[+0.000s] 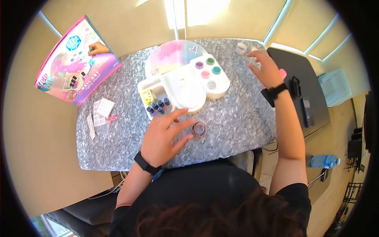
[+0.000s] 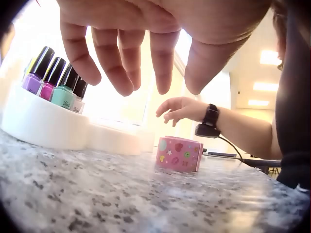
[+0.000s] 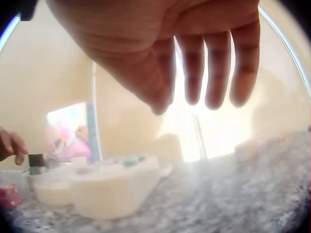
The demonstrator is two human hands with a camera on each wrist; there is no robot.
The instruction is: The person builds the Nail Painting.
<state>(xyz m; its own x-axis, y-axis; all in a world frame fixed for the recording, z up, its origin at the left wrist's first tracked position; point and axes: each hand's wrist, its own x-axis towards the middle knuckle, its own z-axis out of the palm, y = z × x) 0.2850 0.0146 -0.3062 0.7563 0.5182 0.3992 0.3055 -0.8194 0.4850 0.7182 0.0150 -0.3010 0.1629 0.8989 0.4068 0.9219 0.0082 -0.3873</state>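
Observation:
The left hand [image 1: 160, 138] hovers over the table's near side, fingers spread and apart from everything. Just beside its fingertips lies a small pink roll [image 1: 199, 128]; in the left wrist view the roll [image 2: 179, 154] shows coloured stickers or prints. Behind that hand stands a white nail-art station [image 1: 185, 89] with nail polish bottles [image 1: 158, 106] in its left part and round pots of coloured glitter [image 1: 205, 74] on its right. Raised over the right back of the table, the right hand [image 1: 264, 69] holds nothing, its fingers loosely extended [image 3: 214, 63].
A nail art box [image 1: 79, 61] stands at the back left. Clear trays and sheets [image 1: 102, 112] with a pink tool lie at the left. Small pale items [image 1: 242, 47] sit at the back right. A black table [image 1: 308, 87] adjoins on the right, holding dark objects.

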